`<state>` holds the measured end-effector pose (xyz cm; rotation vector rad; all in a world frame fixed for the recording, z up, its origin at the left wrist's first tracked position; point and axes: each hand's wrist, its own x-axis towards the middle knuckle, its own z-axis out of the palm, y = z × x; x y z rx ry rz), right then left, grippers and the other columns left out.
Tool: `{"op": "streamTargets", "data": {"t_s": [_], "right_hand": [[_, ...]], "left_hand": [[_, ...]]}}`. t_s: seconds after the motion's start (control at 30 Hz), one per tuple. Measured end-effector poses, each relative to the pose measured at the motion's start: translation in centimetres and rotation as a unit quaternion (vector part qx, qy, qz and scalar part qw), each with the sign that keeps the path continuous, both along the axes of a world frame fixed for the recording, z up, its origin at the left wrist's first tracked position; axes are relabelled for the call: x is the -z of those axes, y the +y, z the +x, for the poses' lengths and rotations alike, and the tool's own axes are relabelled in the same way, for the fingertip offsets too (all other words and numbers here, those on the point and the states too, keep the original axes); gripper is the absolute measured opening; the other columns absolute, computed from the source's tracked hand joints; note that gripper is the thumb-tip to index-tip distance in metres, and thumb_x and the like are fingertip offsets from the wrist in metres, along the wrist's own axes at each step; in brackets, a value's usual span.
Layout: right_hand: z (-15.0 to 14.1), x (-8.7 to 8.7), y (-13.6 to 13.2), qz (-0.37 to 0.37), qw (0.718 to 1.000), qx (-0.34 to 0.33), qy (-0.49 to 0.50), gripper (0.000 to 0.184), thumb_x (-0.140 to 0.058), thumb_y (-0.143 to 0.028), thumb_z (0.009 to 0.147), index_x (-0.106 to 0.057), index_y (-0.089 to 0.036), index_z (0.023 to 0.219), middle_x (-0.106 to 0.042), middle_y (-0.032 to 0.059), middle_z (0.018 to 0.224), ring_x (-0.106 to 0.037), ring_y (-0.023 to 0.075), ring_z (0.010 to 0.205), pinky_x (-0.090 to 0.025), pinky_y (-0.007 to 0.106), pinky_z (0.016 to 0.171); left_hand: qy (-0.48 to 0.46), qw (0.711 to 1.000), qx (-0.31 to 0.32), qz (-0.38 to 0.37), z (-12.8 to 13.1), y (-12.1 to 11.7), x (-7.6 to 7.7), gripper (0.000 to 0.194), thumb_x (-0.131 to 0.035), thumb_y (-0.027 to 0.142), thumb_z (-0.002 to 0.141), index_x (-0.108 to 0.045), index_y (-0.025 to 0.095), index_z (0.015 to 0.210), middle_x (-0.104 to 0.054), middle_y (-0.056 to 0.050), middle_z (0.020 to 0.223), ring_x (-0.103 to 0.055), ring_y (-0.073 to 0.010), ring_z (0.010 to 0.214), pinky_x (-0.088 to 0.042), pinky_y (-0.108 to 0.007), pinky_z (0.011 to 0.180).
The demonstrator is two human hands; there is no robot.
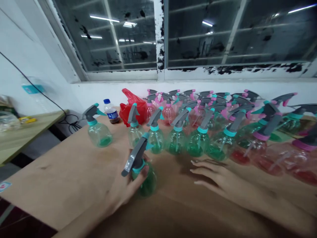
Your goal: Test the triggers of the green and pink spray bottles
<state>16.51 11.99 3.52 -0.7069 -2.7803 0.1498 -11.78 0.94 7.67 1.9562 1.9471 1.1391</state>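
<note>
My left hand [127,188] is wrapped round a green spray bottle [146,180] with a grey trigger head and teal collar, standing on the brown table [69,172]. My right hand [223,180] lies flat on the table to its right, fingers stretched out and pointing left, holding nothing. Just beyond both hands runs a row of green spray bottles [177,140]. Behind and to the right stand many pink and red spray bottles [257,145].
A lone green spray bottle [98,132] stands at the left. A small blue-capped drink bottle [111,112] and a red plastic bag [133,105] sit near the white wall. A second table [22,132] lies at the far left, with black cables [71,120] between.
</note>
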Motion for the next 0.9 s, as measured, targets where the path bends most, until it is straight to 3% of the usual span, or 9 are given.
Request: {"op": "streamTargets", "data": {"t_s": [0.1,0.23,0.3,0.37,0.47,0.7,0.83,0.9], "right_hand": [[-3.0,-4.1,-0.1,0.055,0.996,-0.056,0.03,0.029,-0.044,-0.036,0.091,-0.058,-0.028,0.115,-0.061,0.0009,0.118,-0.056,0.0192,0.109,-0.047,0.039,0.092],[-8.0,-9.7,0.4,0.136,0.981,-0.093,0.103,0.024,-0.044,-0.029,0.092,-0.062,-0.021,0.106,-0.064,0.0043,0.108,-0.056,0.0194,0.104,-0.043,0.038,0.093],[-10.7,-11.8,0.9,0.16,0.972,-0.112,0.13,0.025,-0.045,-0.029,0.091,-0.061,-0.017,0.105,-0.065,0.0061,0.105,-0.057,0.02,0.101,-0.042,0.037,0.091],[-13.3,-13.2,1.6,0.17,0.97,-0.098,0.141,0.026,-0.048,-0.031,0.09,-0.059,-0.015,0.108,-0.064,0.007,0.104,-0.058,0.0207,0.097,-0.043,0.037,0.088],[-16.9,-14.2,2.7,0.197,0.969,-0.087,0.125,0.031,-0.049,-0.034,0.089,-0.057,-0.015,0.112,-0.062,0.0081,0.108,-0.056,0.0236,0.099,-0.04,0.041,0.089],[-21.7,-14.2,5.7,0.129,0.984,-0.106,0.059,0.048,-0.063,-0.043,0.077,-0.055,-0.019,0.118,-0.056,0.0117,0.117,-0.055,0.0264,0.101,-0.045,0.035,0.074],[-23.1,-14.2,7.2,0.111,0.981,-0.156,0.026,0.055,-0.069,-0.046,0.069,-0.058,-0.02,0.117,-0.058,0.0106,0.114,-0.054,0.0277,0.103,-0.044,0.038,0.079],[-23.7,-14.2,7.9,0.099,0.98,-0.172,0.01,0.054,-0.072,-0.039,0.067,-0.06,-0.018,0.115,-0.061,0.0101,0.111,-0.054,0.0275,0.104,-0.044,0.038,0.08]], "left_hand": [[0.01,0.999,-0.039,-0.012,-2.6,-1.2,0.1,0.022,-0.043,0.039,0.086,-0.053,0.025,0.1,-0.065,-0.003,0.093,-0.062,-0.0227,0.087,-0.05,-0.039,0.079],[0.024,0.992,-0.112,0.061,-5.5,-1.9,-0.1,0.027,-0.05,0.041,0.084,-0.054,0.024,0.105,-0.061,-0.003,0.102,-0.059,-0.0234,0.097,-0.047,-0.041,0.087],[0.029,0.985,-0.142,0.094,-7.0,-1.7,-0.2,0.026,-0.054,0.041,0.081,-0.057,0.023,0.1,-0.059,-0.003,0.1,-0.059,-0.023,0.094,-0.05,-0.038,0.082],[0.007,0.979,-0.171,0.108,-8.4,-1.3,-0.3,0.025,-0.058,0.041,0.078,-0.06,0.021,0.092,-0.058,-0.004,0.096,-0.06,-0.0226,0.088,-0.052,-0.031,0.066],[-0.035,0.977,-0.192,0.089,-10.6,0.1,-0.3,0.028,-0.062,0.044,0.074,-0.061,0.018,0.088,-0.06,-0.007,0.094,-0.06,-0.023,0.081,-0.049,-0.027,0.051],[-0.041,0.978,-0.177,0.108,-13.7,4.3,-0.4,0.025,-0.064,0.039,0.072,-0.06,0.018,0.086,-0.066,-0.007,0.089,-0.062,-0.0255,0.087,-0.049,-0.041,0.08],[-0.044,0.978,-0.168,0.114,-14.6,5.8,0.0,0.027,-0.062,0.038,0.074,-0.06,0.018,0.092,-0.067,-0.008,0.092,-0.062,-0.0243,0.088,-0.049,-0.04,0.082],[-0.046,0.98,-0.162,0.109,-15.0,6.4,0.3,0.03,-0.061,0.039,0.076,-0.059,0.018,0.098,-0.067,-0.008,0.095,-0.062,-0.0236,0.09,-0.049,-0.038,0.081]]}}
